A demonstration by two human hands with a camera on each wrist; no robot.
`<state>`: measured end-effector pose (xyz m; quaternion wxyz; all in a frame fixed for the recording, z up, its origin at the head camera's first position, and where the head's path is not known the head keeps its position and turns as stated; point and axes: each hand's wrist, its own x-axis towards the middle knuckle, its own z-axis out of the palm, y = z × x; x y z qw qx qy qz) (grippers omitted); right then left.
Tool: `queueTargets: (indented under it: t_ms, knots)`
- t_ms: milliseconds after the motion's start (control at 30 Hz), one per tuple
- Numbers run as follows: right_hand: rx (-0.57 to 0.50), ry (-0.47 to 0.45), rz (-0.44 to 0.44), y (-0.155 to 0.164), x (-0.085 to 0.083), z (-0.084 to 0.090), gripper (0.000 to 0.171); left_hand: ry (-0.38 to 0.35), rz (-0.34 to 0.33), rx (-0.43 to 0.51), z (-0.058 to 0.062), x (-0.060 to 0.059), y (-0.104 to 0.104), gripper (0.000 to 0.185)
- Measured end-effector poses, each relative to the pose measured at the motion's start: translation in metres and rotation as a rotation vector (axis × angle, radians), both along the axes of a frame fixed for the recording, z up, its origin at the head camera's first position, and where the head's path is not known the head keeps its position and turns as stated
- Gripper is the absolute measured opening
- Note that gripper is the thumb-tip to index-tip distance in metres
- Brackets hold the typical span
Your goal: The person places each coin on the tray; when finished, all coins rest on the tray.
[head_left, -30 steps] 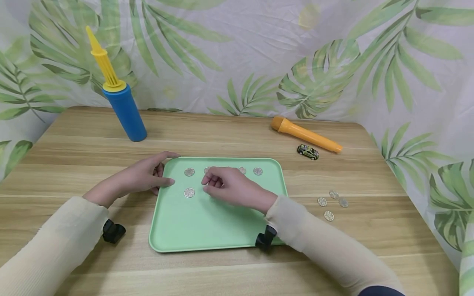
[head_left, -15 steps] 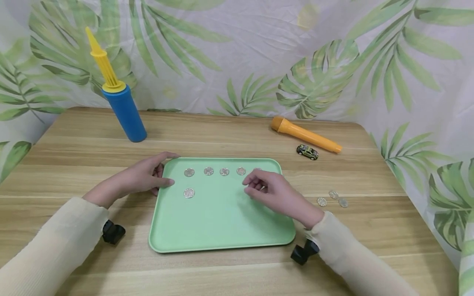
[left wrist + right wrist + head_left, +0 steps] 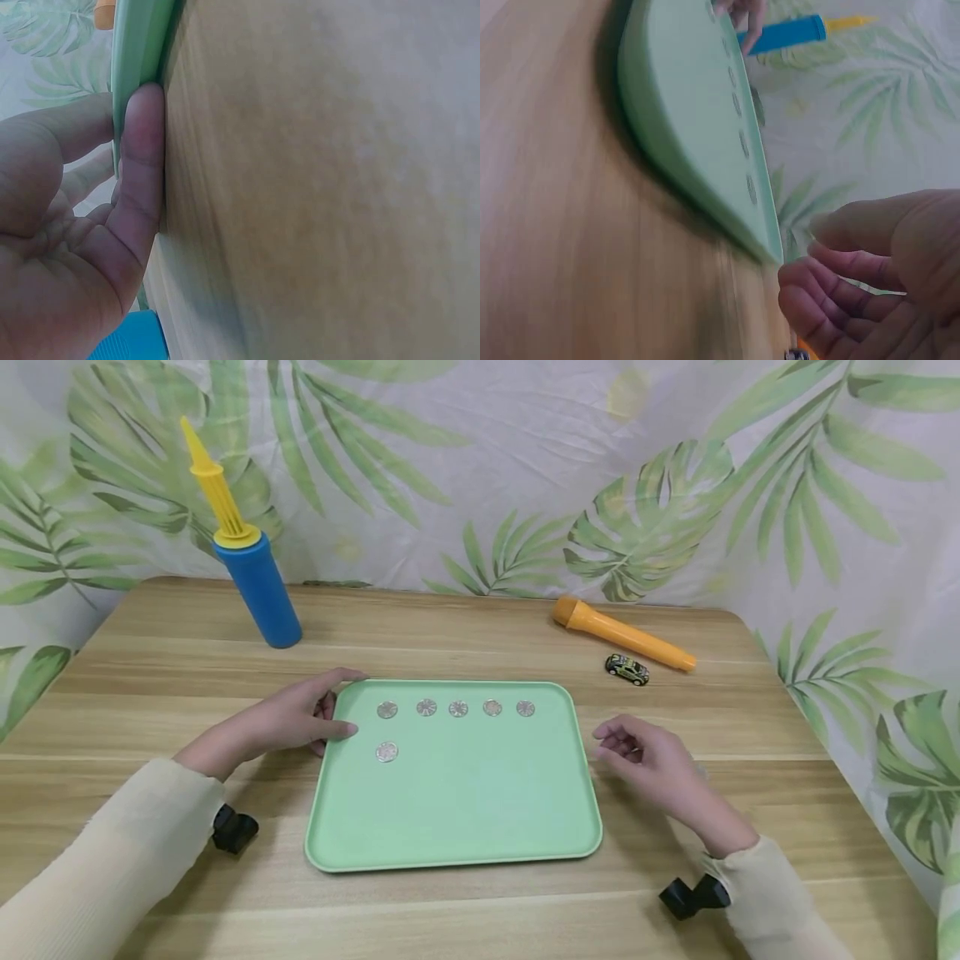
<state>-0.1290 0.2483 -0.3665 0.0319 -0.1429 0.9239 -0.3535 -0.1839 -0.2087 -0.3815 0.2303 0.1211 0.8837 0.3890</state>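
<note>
Tray (image 3: 450,827), left fingers (image 3: 330,706) on rim

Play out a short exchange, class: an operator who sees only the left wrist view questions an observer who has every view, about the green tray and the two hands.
Operator: I see only a thumb against the tray. What lies in it?
Observer: Six coins: a row of five along the far side, and a single coin nearer the left hand.
Operator: Where is the right hand?
Observer: Off the tray, over the table beside the tray's right edge, fingers loosely curled, with nothing visible in its grip.
</note>
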Motion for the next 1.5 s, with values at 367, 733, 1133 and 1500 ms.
queueTargets:
  t_ms: [367,733,1133,1500]
  knots:
    - [0.181,0.010,-0.071,0.045,0.009,-0.004,0.021,-0.003,-0.006,0.025,0.001,0.000,0.001,0.076]
    - [0.250,-0.126,-0.067,0.056,0.008,-0.007,0.022,0.010,-0.011,0.016,-0.001,0.000,0.000,0.076]
    - [0.194,-0.201,-0.082,0.059,0.008,-0.007,0.017,0.014,-0.012,0.018,0.001,0.001,0.002,0.076]
    - [0.181,-0.169,-0.055,0.064,0.008,-0.009,0.016,0.014,-0.013,0.001,0.002,0.001,0.002,0.075]
